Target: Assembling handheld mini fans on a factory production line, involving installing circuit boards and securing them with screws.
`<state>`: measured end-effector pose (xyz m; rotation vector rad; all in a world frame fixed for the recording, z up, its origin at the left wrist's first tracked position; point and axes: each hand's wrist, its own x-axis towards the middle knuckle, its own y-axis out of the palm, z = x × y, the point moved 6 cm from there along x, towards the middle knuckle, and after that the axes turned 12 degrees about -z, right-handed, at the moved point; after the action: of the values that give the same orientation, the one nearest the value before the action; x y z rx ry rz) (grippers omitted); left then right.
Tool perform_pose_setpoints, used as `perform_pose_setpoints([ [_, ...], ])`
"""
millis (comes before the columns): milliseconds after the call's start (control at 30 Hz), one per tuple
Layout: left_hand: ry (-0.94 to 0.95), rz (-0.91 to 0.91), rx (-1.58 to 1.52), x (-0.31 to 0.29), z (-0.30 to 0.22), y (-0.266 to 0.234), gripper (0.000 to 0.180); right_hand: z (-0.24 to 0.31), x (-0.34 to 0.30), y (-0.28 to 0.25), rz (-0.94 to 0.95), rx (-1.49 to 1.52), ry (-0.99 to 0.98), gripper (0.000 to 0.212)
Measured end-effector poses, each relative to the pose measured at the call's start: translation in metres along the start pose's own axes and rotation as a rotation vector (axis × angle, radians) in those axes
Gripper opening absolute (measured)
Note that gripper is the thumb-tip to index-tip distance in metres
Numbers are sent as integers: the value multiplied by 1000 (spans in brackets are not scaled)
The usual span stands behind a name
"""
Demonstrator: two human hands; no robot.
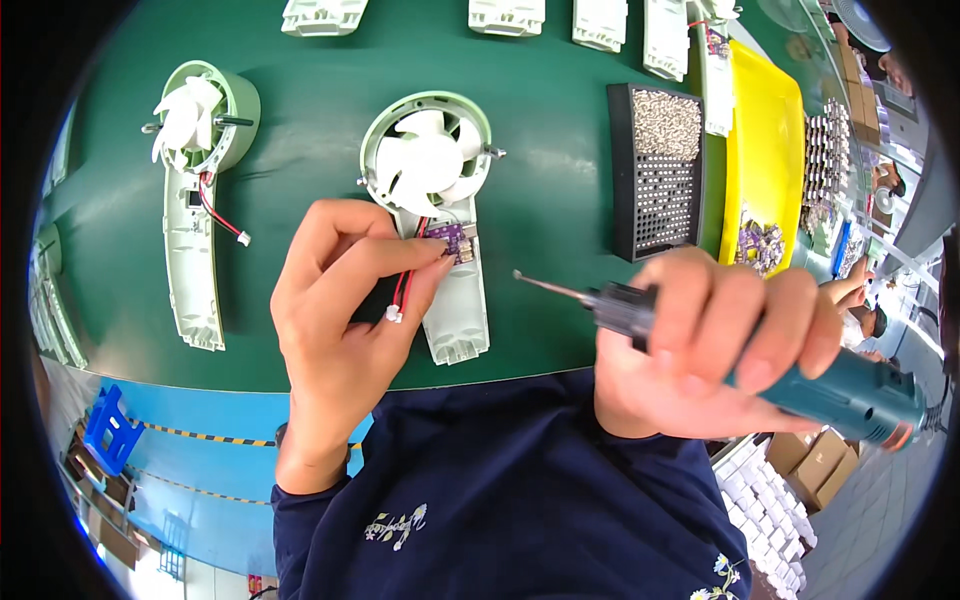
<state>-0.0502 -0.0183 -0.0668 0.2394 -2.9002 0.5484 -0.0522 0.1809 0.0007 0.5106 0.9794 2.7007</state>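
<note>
My left hand (pixel 350 285) pinches a small purple circuit board (pixel 452 241) against the pale green handle (pixel 458 310) of a handheld fan. Above the handle sits the fan's round head with white blades (pixel 425 160). A red and black wire with a white plug (pixel 394 314) hangs beside my fingers. In my right hand (pixel 715 330) is a teal electric screwdriver (pixel 850 395), its thin bit (pixel 548 285) pointing left toward the board but apart from it. A tiny screw seems to sit on the bit's tip.
Another fan half (pixel 195 260) lies at the left. To the right stand a black screw tray (pixel 655 200) and a yellow bin (pixel 765 130) holding purple boards (pixel 760 247). Several pale casing parts (pixel 507 15) line the far side of the green table (pixel 300 120).
</note>
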Motion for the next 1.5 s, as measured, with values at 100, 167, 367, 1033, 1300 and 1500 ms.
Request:
perform_pose_setpoints([
  [100, 34, 31, -6, -4, -7, 13, 19, 19, 10, -1, -29, 15, -22, 29],
  [167, 61, 31, -33, -10, -18, 27, 19, 28, 15, -5, -16, 32, 0, 32],
  [367, 54, -5, -41, -20, -24, 49, 19, 29, 11, -15, -7, 34, -29, 36],
  [1033, -67, 98, -39, -16, -23, 53, 26, 11, 4, -21, 68, 43, 13, 50],
  [1300, -63, 81, -54, -16, -22, 51, 25, 9, 7, -17, 92, 22, 69, 54],
  [1500, -78, 91, -42, -14, -21, 49, 25, 8, 10, -21, 36, 30, 74, 50],
])
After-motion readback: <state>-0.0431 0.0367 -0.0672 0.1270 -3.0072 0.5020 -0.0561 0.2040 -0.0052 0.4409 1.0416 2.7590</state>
